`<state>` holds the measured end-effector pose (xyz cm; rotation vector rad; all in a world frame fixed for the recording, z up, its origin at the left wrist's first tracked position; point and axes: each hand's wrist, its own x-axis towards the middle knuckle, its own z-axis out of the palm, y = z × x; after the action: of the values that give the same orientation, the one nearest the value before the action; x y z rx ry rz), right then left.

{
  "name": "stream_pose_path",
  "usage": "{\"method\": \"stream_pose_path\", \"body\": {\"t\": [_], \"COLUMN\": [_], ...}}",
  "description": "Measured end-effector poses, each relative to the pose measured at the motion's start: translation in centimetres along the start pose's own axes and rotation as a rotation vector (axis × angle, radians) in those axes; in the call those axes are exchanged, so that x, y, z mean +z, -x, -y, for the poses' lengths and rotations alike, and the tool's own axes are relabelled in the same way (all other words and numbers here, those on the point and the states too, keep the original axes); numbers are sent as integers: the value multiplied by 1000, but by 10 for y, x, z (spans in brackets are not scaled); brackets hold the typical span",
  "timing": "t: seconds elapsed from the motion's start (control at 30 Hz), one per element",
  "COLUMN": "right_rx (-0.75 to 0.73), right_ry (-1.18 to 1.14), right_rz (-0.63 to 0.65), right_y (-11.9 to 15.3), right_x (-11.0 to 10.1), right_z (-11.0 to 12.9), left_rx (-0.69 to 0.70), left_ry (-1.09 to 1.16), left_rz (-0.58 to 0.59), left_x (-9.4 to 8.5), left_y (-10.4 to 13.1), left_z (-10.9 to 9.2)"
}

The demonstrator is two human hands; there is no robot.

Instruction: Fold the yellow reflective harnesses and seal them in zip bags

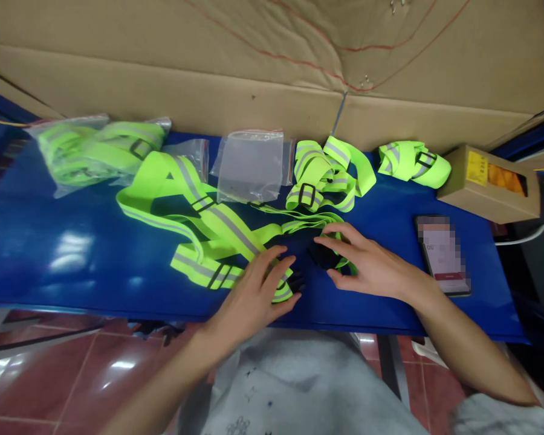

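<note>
Both hands are down on the blue table (pixel 72 254) now, working the neon reflective safety vest (pixel 199 223) that lies spread out in front of the person. The left hand (pixel 258 296) presses flat on the vest's near strap end, fingers spread, closed on nothing. The right hand (pixel 367 263) sits just right of it, fingers curled loosely over a black buckle (pixel 321 257) and a loop of strap, though whether that grip has really pinched the buckle, I cannot tell. Judging by the layout, the vest is unfolded and not yet bundled. Left of the vest lies a bagged vest (pixel 90 151); behind it lies an empty clear bag (pixel 249 163). Two folded vests (pixel 326 172) and (pixel 412 162) wait unbagged to the vest's right, and a phone (pixel 442 254) beyond the right hand.
</note>
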<state>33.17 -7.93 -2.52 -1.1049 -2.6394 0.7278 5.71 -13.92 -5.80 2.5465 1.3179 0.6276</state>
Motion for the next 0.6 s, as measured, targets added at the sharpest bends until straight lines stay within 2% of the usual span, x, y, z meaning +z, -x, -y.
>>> {"method": "stream_pose_path", "body": {"t": [0.13,0.23,0.43,0.6], "right_rx": [-27,-12,-89,-93], "right_ry": [8,-49,-94,-97], "right_rz": [-87,-139,-95,-59], "right_y": [-2,-1,1,-2], "right_x": [3,1,-13,-13], "right_z": [2,1,-1,2], "left_rx": [-59,6,176,269], "left_ry": [-168,-210,-208,-206], "left_rz": [-9,-59,-223,-213], "left_x": [-3,-6,-18,-19], "left_y": [1,3,-8,-29], "left_z": [-6,-3,7,5]}}
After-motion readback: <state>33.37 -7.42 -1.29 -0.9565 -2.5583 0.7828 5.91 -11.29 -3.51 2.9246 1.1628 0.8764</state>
